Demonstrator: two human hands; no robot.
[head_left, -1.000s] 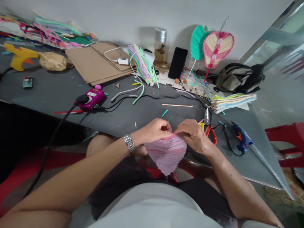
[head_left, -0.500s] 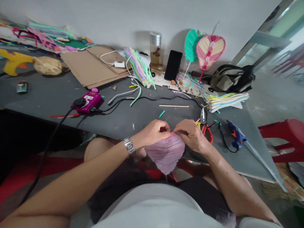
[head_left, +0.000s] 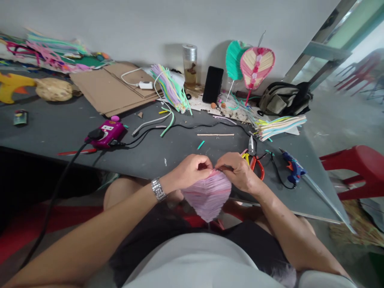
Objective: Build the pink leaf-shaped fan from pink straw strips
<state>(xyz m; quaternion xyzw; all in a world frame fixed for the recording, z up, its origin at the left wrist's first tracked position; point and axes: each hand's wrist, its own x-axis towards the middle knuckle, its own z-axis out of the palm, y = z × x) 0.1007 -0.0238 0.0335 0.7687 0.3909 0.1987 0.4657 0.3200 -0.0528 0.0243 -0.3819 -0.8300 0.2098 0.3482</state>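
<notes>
A pink-lilac heart-shaped fan of straws [head_left: 207,197] hangs over my lap at the near edge of the grey table [head_left: 60,124]. My left hand [head_left: 191,169], with a metal watch on its wrist, pinches the fan's top edge from the left. From the right, my right hand [head_left: 237,171] pinches the same top edge. The fingertips of both hands meet at the middle of that edge, and both hands are closed on it.
Red-handled pliers [head_left: 254,159] and a blue glue gun [head_left: 292,168] lie just right of my hands. Further back are a purple power strip [head_left: 105,133], cardboard [head_left: 111,84], straw bundles [head_left: 172,87], a black phone [head_left: 213,84], a jar [head_left: 190,66], two finished fans [head_left: 255,66] and a bag [head_left: 285,100]. A red chair [head_left: 357,170] stands at right.
The view has swung to the right, so the table items sit further left in the picture. Both hands keep pinching the fan's top edge with only small finger movements.
</notes>
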